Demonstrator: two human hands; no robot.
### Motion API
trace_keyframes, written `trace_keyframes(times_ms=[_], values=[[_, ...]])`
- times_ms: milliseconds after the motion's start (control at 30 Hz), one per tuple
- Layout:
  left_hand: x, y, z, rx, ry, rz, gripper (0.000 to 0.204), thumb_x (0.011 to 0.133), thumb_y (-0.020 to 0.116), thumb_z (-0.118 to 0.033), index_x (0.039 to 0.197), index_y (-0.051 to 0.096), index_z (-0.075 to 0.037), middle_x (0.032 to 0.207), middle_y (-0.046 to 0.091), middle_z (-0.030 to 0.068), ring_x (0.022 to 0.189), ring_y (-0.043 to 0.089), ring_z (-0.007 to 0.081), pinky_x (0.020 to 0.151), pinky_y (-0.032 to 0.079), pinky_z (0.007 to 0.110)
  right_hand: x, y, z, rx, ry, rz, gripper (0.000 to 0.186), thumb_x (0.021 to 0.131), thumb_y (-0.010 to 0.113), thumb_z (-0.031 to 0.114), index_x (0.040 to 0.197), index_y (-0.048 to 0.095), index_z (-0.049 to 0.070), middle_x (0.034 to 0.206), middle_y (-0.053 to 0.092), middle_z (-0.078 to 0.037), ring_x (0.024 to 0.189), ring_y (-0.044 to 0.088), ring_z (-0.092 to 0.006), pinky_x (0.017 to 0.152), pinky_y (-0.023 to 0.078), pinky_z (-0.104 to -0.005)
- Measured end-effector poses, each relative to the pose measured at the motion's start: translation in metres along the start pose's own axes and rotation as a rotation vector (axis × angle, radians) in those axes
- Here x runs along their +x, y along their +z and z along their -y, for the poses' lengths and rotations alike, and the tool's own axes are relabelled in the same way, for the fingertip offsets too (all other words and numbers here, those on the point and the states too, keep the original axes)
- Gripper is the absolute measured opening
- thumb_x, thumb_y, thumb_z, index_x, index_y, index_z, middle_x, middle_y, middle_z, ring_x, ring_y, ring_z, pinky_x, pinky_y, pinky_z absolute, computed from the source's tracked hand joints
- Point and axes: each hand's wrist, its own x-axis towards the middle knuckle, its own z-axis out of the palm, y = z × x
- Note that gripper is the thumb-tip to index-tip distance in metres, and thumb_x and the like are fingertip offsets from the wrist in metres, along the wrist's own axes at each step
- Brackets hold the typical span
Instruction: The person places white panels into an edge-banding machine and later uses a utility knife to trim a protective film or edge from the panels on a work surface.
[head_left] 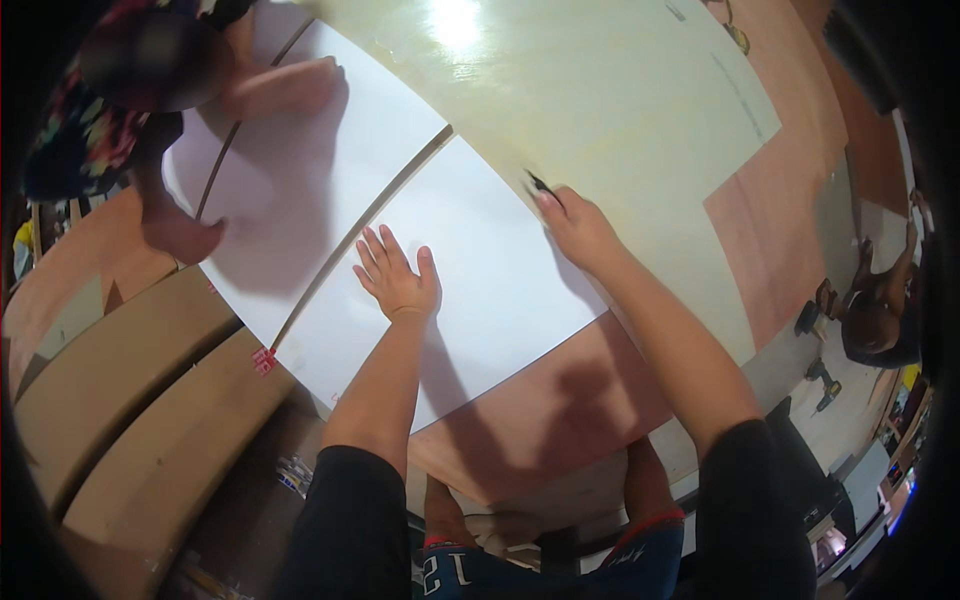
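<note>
My left hand [397, 277] lies flat with its fingers spread on a white panel [510, 255], close to the panel's left edge. Closed around a slim black tool [541, 185] is my right hand [580, 228], at the panel's right edge. Motion smears the tool's tip, so I cannot tell if it is a pen or a knife. Across a narrow gap lies a second white panel [385, 110]. Another person's hand [318, 82] and forearm rest over that panel; their other hand [190, 232] is near its lower left edge.
A glossy pale yellow sheet [640, 120] spreads beyond the panels. Reddish-brown boards [770, 235] show at the right and under the panels. Brown cardboard-coloured boxes [160, 470] stand at the left. A cordless drill [823, 385] lies at the right, near another person [885, 315].
</note>
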Motion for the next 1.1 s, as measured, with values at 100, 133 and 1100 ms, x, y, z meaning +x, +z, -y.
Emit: trace_keyframes(times_ms=[100, 133, 1100], values=[[0.002, 0.003, 0.003, 0.013, 0.017, -0.014, 0.080, 0.101, 0.041, -0.052, 0.164, 0.018, -0.008, 0.172, 0.009, 0.0159, 0.158, 0.004, 0.0349, 0.124, -0.003, 0.056, 0.051, 0.016, 0.035, -0.139, 0.018, 0.046, 0.051, 0.108, 0.038, 0.044, 0.108, 0.065, 0.000, 0.102, 0.070, -0.025, 0.097, 0.066, -0.0436, 0.087, 0.051, -0.0512], [0.001, 0.004, 0.003, 0.012, 0.016, -0.009, 0.080, 0.101, 0.041, -0.052, 0.164, 0.018, -0.008, 0.172, 0.009, 0.0160, 0.158, 0.004, 0.0350, 0.124, -0.003, 0.056, 0.059, 0.017, 0.042, -0.156, 0.010, 0.060, 0.051, 0.108, 0.037, 0.043, 0.108, 0.065, 0.000, 0.103, 0.070, -0.024, 0.098, 0.067, -0.0433, 0.088, 0.051, -0.0513], [0.000, 0.009, 0.008, -0.005, 0.090, -0.142, 0.077, 0.100, 0.047, -0.049, 0.161, 0.027, -0.006, 0.166, 0.021, 0.0246, 0.154, 0.015, 0.0437, 0.122, 0.007, 0.064, 0.105, 0.021, 0.072, -0.271, 0.017, 0.277, 0.063, 0.108, 0.032, 0.046, 0.098, 0.065, -0.006, 0.083, 0.067, -0.022, 0.060, 0.064, -0.0314, 0.067, 0.054, -0.0461]])
